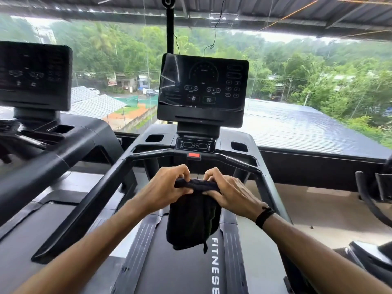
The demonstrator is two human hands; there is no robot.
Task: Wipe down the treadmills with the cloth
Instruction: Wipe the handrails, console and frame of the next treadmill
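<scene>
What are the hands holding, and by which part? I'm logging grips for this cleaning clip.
Both the left hand and right hand pinch the black cloth along its top edge; the rest hangs down.

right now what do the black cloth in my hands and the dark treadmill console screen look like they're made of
The black cloth looks like soft matte fabric, perhaps terry or microfibre: it hangs limp and bunches where both hands pinch it. The dark treadmill console screen looks like glossy glass or plastic: it shows streaky reflections.

black cloth (194,219), black treadmill (148,158), red button (194,155).
</scene>
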